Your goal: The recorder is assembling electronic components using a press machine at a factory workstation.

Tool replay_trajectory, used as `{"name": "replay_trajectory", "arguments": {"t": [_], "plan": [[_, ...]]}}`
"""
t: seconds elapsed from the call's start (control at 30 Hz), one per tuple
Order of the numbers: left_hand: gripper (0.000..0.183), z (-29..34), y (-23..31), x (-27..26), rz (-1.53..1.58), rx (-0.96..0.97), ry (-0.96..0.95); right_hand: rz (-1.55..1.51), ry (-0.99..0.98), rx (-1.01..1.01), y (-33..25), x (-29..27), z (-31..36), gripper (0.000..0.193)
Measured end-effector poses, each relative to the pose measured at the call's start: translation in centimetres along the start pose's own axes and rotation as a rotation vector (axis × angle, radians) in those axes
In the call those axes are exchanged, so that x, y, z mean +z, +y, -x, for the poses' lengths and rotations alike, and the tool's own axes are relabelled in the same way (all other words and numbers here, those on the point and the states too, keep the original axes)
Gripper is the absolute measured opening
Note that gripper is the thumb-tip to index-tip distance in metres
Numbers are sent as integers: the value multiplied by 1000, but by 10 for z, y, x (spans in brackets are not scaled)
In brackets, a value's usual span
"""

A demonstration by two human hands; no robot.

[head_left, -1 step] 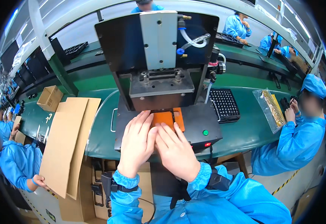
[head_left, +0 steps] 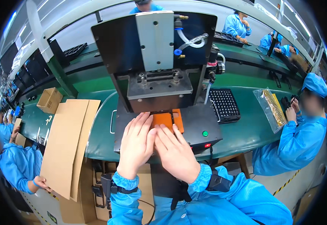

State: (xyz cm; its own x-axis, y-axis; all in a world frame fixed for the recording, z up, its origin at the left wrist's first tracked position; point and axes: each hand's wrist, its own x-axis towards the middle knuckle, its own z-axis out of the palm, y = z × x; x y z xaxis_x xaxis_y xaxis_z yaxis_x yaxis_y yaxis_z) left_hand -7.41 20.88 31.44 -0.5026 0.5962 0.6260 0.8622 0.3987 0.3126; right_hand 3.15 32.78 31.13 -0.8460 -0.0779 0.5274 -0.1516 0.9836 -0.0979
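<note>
Both my hands lie flat, side by side, at the front of a bench press (head_left: 156,41). My left hand (head_left: 136,144) is open, its straight fingers reaching over the left edge of an orange fixture (head_left: 162,119). My right hand (head_left: 176,153) is also open, with fingertips on or just above the fixture's near part. The thumb side of each hand meets the other. A black strip crosses the orange fixture near its right side. Over and behind my fingertips hangs the dark metal press head (head_left: 159,88), raised. Whatever lies under my palms is hidden.
A green button (head_left: 205,133) and red switch (head_left: 207,145) sit on the press base. Right of it stands a black tray (head_left: 225,105) of small parts. Cardboard sheets (head_left: 64,138) lean over the left table edge, held by a co-worker (head_left: 19,161). Another co-worker (head_left: 298,138) sits right.
</note>
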Motion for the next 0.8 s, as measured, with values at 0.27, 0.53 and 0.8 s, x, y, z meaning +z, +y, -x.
{"name": "replay_trajectory", "arguments": {"t": [0.27,0.53,0.8], "plan": [[37,-1,2,1,-143,14,-158,-236,3,88,33,-14,-9,57],[38,-8,3,1,-197,58,-190,-220,-23,102,50,5,-9,79],[56,44,18,-11,-341,-118,-96,-134,-21,48,57,-34,32,79]]}}
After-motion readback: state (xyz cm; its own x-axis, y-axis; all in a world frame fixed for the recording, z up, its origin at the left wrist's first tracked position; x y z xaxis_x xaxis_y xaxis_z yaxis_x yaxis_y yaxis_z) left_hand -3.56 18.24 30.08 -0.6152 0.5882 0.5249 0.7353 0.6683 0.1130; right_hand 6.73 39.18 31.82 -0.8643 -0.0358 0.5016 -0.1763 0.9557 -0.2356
